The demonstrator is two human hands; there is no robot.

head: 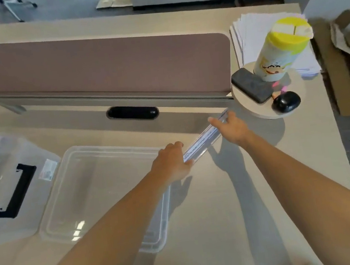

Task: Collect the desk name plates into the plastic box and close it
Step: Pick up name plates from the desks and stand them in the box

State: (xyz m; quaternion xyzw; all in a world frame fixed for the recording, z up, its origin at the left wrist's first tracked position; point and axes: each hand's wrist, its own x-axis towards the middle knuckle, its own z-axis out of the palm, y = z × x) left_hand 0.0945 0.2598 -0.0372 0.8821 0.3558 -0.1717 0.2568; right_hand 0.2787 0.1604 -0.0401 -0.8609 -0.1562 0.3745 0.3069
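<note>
A long clear acrylic desk name plate (203, 139) runs diagonally above the desk, right of centre. My left hand (171, 162) grips its near end and my right hand (231, 128) grips its far end. The clear plastic box (3, 182) with a black handle stands at the left edge of the desk, and blue-edged items show through its wall. Its clear lid (102, 192) lies flat on the desk beside it, partly under my left forearm.
A brown divider panel (100, 68) runs along the back of the desk, with a black cable port (133, 112) below it. At the right, a round wooden stand (269, 98) carries a dark phone, a yellow-lidded cup (282, 46) and a black mouse. Papers (254, 34) lie behind.
</note>
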